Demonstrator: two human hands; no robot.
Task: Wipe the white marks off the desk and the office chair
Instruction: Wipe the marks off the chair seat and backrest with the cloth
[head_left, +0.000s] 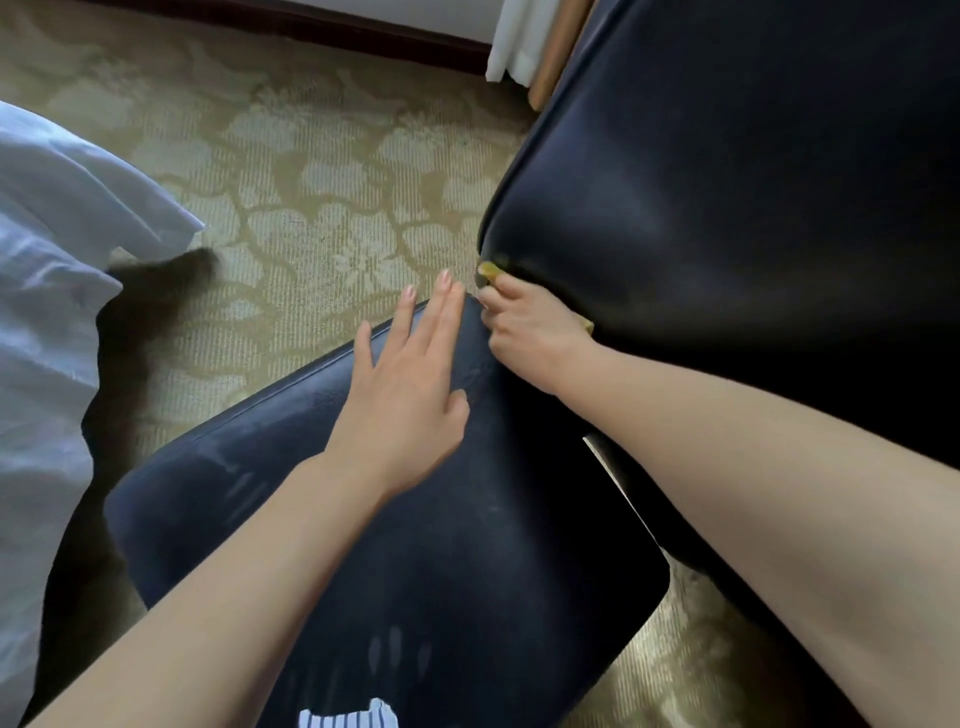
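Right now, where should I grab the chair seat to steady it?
Probably grip the chair seat by its rounded edge toward the carpet, coming from above with the left hand, which lies flat just beside it; fingers can curl over that rim. The right hand holds the yellow cloth at the crease.

Right hand (530, 332), perhaps cloth (488, 270), on chair (727, 208)

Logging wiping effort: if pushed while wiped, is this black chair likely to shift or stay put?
It may shift: the left hand lies flat on the chair seat, seemingly steadying it, though the base is out of view. Its glossy surface looks smooth, so the yellow cloth gripped by the right hand probably slides easily.
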